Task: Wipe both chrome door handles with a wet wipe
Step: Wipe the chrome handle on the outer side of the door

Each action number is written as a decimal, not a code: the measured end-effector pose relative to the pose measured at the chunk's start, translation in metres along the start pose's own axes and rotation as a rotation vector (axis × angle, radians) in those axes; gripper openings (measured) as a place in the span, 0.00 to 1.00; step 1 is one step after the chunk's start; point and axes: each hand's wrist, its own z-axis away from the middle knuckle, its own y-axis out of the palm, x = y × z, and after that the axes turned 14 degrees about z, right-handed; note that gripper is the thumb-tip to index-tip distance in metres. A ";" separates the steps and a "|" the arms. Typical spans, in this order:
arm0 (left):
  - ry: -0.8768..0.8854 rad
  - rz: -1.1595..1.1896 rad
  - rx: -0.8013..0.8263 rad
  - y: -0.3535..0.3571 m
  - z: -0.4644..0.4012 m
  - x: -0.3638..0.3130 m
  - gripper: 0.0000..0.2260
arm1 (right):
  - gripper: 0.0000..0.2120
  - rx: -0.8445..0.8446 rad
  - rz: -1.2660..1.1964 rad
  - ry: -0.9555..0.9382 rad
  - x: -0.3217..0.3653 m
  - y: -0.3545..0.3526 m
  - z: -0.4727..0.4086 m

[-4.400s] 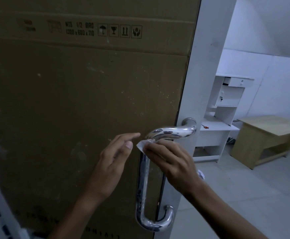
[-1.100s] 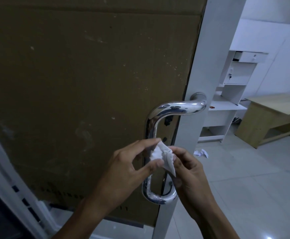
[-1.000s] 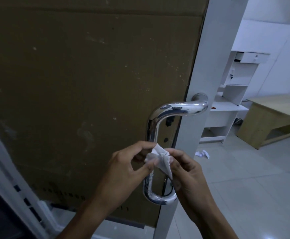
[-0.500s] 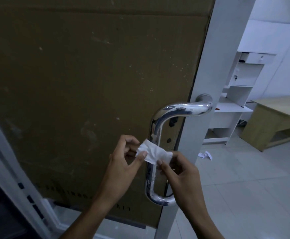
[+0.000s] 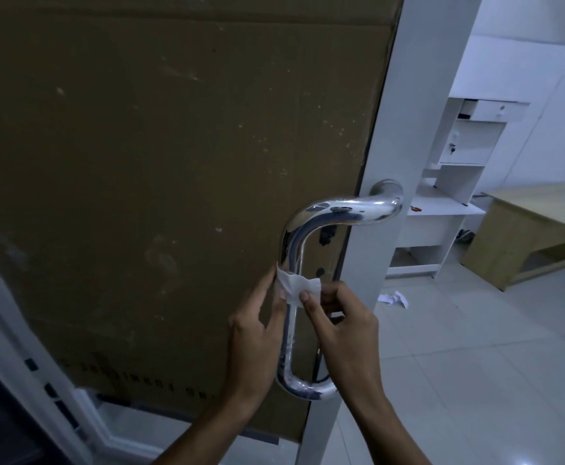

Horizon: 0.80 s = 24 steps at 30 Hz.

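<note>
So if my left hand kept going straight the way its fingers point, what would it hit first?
Most likely the cardboard sheet covering the door. The left hand points up and forward, its fingers holding the wet wipe against the chrome handle. Depth is unclear, so it may graze the handle's bar first.

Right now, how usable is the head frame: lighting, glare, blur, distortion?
Head view: dim on the cardboard-covered door, brighter in the room beyond; bright reflections streak the chrome handle; straight door edges bow from the wide lens; the wet wipe and both hands stay reasonably sharp.
</note>
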 end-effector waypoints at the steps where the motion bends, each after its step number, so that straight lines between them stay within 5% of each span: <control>1: -0.007 0.014 0.021 0.002 0.001 0.001 0.16 | 0.04 0.000 0.002 -0.003 0.000 0.000 0.000; 7: -0.140 0.053 0.129 0.012 -0.003 0.003 0.21 | 0.03 -0.024 0.000 -0.007 -0.002 -0.005 0.001; 19: -0.306 0.145 0.191 0.005 0.010 0.040 0.15 | 0.05 -0.030 -0.089 -0.011 -0.004 -0.008 0.004; 24: -0.154 0.051 0.120 0.006 0.007 0.028 0.15 | 0.07 -0.025 -0.102 0.020 -0.008 -0.007 0.005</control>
